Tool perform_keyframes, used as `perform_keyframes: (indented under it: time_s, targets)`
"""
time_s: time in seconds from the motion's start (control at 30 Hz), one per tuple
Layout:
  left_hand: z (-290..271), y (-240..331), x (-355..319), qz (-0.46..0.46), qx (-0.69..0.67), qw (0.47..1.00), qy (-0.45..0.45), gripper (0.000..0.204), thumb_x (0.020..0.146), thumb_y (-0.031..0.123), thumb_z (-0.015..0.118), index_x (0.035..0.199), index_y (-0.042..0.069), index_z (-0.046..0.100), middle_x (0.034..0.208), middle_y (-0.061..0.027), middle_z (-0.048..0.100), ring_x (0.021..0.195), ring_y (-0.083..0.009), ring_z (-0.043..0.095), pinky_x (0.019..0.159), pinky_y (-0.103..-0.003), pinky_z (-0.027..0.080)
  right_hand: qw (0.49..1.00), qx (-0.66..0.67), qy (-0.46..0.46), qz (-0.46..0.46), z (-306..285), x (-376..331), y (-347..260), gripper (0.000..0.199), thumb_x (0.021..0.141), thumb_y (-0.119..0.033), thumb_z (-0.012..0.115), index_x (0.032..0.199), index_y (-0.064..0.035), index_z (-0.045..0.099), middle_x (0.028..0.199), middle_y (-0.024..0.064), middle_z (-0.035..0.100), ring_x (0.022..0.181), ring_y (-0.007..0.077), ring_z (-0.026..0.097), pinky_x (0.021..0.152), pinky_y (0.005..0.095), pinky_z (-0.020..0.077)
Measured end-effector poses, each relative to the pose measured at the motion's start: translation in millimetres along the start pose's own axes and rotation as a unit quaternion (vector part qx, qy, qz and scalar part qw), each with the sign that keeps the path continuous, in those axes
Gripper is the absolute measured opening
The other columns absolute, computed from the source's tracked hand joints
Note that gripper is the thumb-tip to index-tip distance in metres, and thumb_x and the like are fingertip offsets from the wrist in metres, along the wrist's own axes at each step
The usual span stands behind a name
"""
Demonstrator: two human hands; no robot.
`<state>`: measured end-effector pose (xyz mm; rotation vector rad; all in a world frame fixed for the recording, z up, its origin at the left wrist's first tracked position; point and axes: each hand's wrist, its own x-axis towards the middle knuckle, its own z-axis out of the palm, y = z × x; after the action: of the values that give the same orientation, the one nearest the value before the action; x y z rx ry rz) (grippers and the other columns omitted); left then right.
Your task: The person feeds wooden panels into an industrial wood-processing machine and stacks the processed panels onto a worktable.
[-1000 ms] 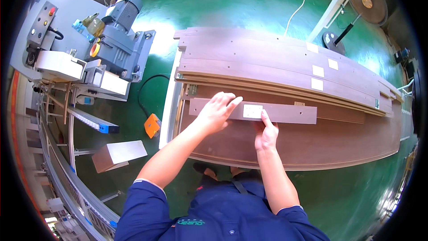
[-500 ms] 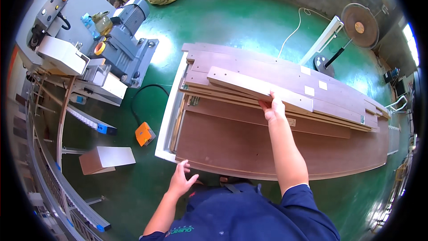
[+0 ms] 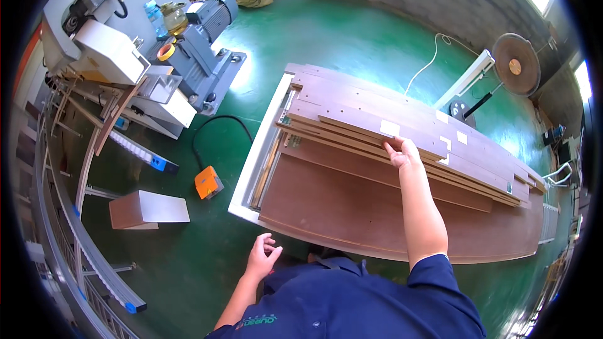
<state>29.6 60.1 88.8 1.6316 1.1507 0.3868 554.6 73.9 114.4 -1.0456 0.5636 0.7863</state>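
Short board (image 3: 372,127) lowered onto panel stack (image 3: 377,102); right grip (image 3: 403,152) pinches near edge; left grip (image 3: 261,258) half-open, empty.

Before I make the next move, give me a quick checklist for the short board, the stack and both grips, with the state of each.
1. Right-hand grip on the short board: ok, fingers at its near edge.
2. Left-hand grip free: ok, it holds nothing and hangs apart from the boards.
3. Label on the short board facing up: ok.
4. Edges of the stack lined up: not ok, the near edges are stepped.
5. Short board fully resting on the stack: cannot tell; its underside is hidden.
6. Orange box away from both grips: ok, it is on the floor.
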Motion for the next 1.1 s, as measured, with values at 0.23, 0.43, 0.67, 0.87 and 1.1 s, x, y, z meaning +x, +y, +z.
perform_keyframes:
  time_s: [0.23,0.43,0.67,0.87,1.1]
  targets:
    - [-27,-19,-16,-0.021,-0.004,0.998,0.051,0.047,0.084,0.017,0.069,0.122,0.001,0.046,0.1,-0.0119,0.059,0.082,-0.0169,0.06,0.076,-0.031,0.052,0.997,0.047,-0.029,0.049,32,-16,14,0.034,0.092,-0.002,0.05,0.126,0.0011,0.047,0.137,0.0155,0.045,0.126,0.032,0.044,0.106,0.0516,0.0406]
    - [-71,-45,-33,-0.052,-0.081,0.988,0.122,0.046,0.086,0.018,0.068,0.122,0.001,0.046,0.1,-0.0113,0.059,0.079,-0.016,0.06,0.074,-0.032,0.052,0.989,-0.037,-0.141,0.031,29,25,42,0.034,0.098,-0.014,0.041,0.128,0.0012,0.048,0.138,0.0131,0.048,0.126,0.0261,0.045,0.113,0.0423,0.0316]
    - [-218,-100,13,0.009,-0.121,0.94,0.318,0.036,0.086,0.016,0.067,0.115,0.004,0.05,0.089,-0.0046,0.061,0.077,-0.0123,0.058,0.072,-0.028,0.05,0.998,0.012,-0.067,0.011,-1,-25,97,0.041,0.086,-0.015,0.058,0.119,0.0066,0.048,0.122,0.0193,0.054,0.121,0.0333,0.049,0.104,0.0428,0.0462]
    - [-477,-66,119,0.112,0.106,0.864,0.479,0.044,0.085,0.02,0.068,0.12,0.005,0.046,0.105,-0.0117,0.053,0.092,-0.023,0.053,0.083,-0.035,0.046,0.995,-0.074,0.052,0.035,-3,-49,184,0.062,0.085,-0.013,0.053,0.139,0.005,0.029,0.134,0.0188,0.043,0.121,0.032,0.05,0.102,0.0441,0.0471]
    - [-666,-59,296,0.045,0.399,0.827,0.393,0.083,0.075,0.042,0.073,0.136,0.002,0.032,0.138,-0.0205,0.04,0.128,-0.0378,0.037,0.108,-0.043,0.031,0.986,-0.164,0.016,0.018,61,-114,284,0.044,0.087,-0.019,0.053,0.125,0.0024,0.046,0.12,0.0164,0.054,0.109,0.0317,0.057,0.096,0.0447,0.0503]
